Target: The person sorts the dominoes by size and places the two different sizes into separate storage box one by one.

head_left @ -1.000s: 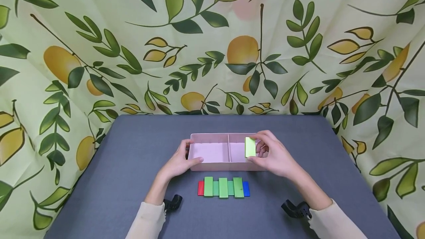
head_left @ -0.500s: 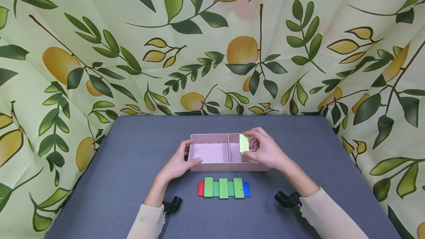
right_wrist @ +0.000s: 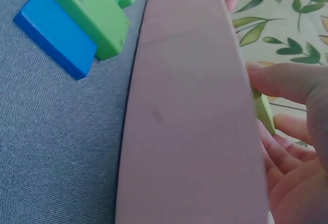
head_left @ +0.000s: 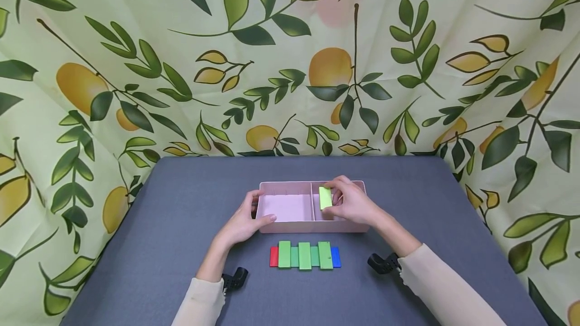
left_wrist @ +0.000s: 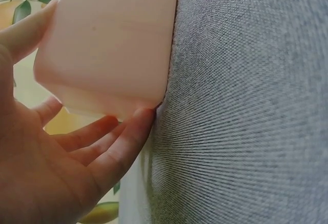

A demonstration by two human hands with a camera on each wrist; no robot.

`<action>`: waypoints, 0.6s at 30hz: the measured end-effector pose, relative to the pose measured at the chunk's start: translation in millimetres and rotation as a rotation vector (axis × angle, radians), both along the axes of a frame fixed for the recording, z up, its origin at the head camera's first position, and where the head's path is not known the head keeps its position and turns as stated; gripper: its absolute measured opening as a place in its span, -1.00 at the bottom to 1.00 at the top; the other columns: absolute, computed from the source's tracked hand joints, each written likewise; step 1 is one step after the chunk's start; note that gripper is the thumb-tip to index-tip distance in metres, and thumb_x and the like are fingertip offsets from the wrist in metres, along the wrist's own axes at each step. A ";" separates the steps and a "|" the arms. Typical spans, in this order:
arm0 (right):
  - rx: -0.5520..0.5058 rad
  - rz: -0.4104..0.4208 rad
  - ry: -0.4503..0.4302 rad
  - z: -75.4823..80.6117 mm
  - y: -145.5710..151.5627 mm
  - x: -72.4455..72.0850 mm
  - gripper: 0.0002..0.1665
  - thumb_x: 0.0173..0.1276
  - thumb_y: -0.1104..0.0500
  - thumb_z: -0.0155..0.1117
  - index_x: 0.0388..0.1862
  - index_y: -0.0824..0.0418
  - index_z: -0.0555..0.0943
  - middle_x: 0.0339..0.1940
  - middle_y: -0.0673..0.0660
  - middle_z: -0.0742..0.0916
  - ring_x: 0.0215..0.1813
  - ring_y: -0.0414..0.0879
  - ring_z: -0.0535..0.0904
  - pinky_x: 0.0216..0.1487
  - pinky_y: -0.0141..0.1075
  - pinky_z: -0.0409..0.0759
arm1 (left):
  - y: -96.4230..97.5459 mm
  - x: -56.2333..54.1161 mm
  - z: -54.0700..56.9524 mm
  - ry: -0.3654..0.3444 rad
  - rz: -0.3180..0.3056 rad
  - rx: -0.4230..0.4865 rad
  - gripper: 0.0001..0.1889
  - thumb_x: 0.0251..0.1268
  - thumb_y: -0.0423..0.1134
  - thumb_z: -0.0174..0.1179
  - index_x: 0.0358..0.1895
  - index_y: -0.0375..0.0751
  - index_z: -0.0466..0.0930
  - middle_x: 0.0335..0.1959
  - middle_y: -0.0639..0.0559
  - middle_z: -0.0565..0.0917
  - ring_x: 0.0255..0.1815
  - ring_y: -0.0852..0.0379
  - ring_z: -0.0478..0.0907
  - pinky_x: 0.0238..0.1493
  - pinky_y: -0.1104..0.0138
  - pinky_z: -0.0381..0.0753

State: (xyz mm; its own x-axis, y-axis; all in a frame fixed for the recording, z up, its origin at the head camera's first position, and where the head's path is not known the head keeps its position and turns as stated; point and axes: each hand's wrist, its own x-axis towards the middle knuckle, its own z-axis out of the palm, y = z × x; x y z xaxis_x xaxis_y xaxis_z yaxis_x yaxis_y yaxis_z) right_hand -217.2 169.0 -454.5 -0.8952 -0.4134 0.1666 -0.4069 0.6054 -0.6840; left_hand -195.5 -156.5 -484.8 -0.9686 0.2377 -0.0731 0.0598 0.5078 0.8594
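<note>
A pink box [head_left: 312, 227] with one divider stands on the table. My left hand [head_left: 242, 221] grips its left end, thumb over the front rim; in the left wrist view those fingers [left_wrist: 118, 155] touch the end wall. Between thumb and fingers, my right hand [head_left: 353, 204] pinches a light yellow-green block [head_left: 325, 198] at the right compartment, just right of the divider. Whether the block touches the box floor I cannot tell. The box wall partly hides this block [right_wrist: 264, 114] in the right wrist view.
In front of the box lies a row of blocks: a red block [head_left: 274, 256], a blue block [head_left: 336, 257], and green blocks [head_left: 305, 256] set across teal-green pieces [head_left: 295, 257]. A dark grey cloth [head_left: 181, 190] covers the table. A leaf-patterned curtain [head_left: 281, 99] hangs behind it.
My right hand has carried the light yellow-green block leftward across the right compartment toward the divider, and lately lower. The left hand and the row of blocks have stayed put.
</note>
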 end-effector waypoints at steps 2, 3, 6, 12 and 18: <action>0.012 -0.001 -0.015 -1.2 -1.5 -1.6 -0.26 0.03 0.17 0.65 0.21 0.30 0.60 -0.03 0.12 0.57 -0.27 -0.18 0.54 -0.24 -0.33 0.54 | 0.0 -0.1 0.7 -0.003 0.002 -0.001 -0.15 0.23 -0.02 0.42 0.49 -0.13 0.16 0.41 -0.26 0.35 0.34 -0.29 0.39 0.27 -0.20 0.38; 0.019 -0.001 -0.021 -2.3 -2.0 -2.5 -0.26 0.02 0.16 0.66 0.20 0.30 0.60 -0.03 0.13 0.57 -0.28 -0.18 0.53 -0.25 -0.32 0.54 | 0.1 0.0 1.1 -0.004 0.002 -0.002 -0.15 0.23 -0.02 0.42 0.49 -0.12 0.16 0.41 -0.26 0.35 0.35 -0.29 0.39 0.27 -0.20 0.37; 0.046 0.008 -0.025 -6.0 -3.7 -6.2 -0.26 0.02 0.15 0.66 0.20 0.31 0.59 -0.05 0.13 0.57 -0.30 -0.20 0.52 -0.27 -0.33 0.52 | -0.1 0.1 1.3 -0.005 0.007 -0.003 -0.15 0.23 -0.01 0.43 0.49 -0.12 0.17 0.41 -0.26 0.35 0.35 -0.29 0.39 0.27 -0.20 0.37; 0.068 0.039 -0.042 -13.5 -6.0 -11.8 -0.28 0.01 0.12 0.68 0.15 0.30 0.62 -0.10 0.12 0.57 -0.34 -0.23 0.51 -0.29 -0.33 0.51 | -0.8 0.8 0.4 -0.007 0.008 0.003 -0.15 0.23 -0.02 0.43 0.49 -0.13 0.16 0.41 -0.25 0.35 0.34 -0.28 0.39 0.27 -0.20 0.37; 0.091 0.054 -0.052 -19.6 -7.2 -15.3 -0.29 0.01 0.11 0.69 0.13 0.33 0.62 -0.06 0.14 0.58 -0.34 -0.23 0.51 -0.28 -0.34 0.52 | -0.2 0.5 0.8 -0.010 0.008 0.014 -0.16 0.23 -0.02 0.43 0.49 -0.11 0.18 0.41 -0.25 0.36 0.34 -0.27 0.40 0.27 -0.19 0.37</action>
